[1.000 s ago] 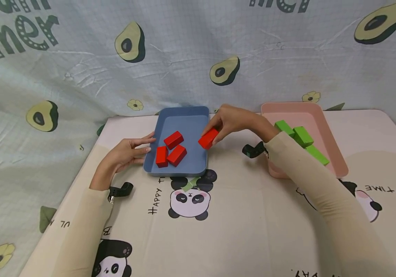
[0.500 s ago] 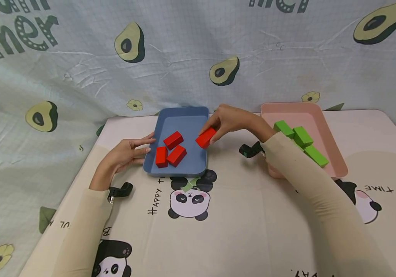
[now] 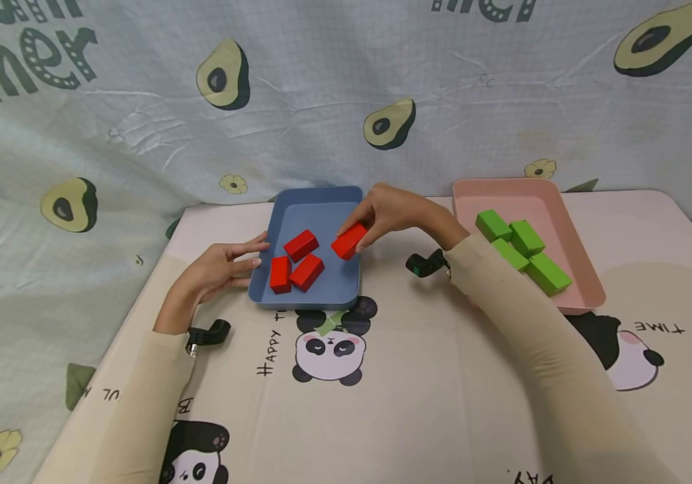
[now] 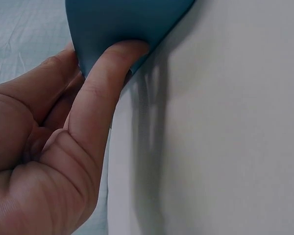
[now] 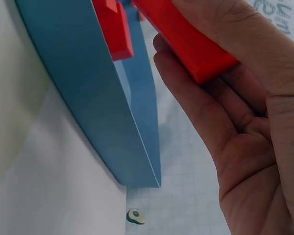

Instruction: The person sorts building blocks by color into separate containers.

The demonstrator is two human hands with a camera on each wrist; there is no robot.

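In the head view my right hand pinches a red block between thumb and fingers, above the right side of the blue tray. Three more red blocks lie in that tray: an upper red block, a left red block and a right red block. My left hand touches the tray's left edge with extended, spread fingers. In the left wrist view a digit lies against the outer wall. The right wrist view shows the held red block tilted beyond the tray wall.
To the right stands a pink tray with several green blocks; my right sleeve crosses in front of it. A printed cloth covers the table, and a hanging avocado-print cloth closes off the back.
My right hand has moved a little left with the red block, from the blue tray's right rim to over its inside. More of the green blocks shows. The left hand stays put.
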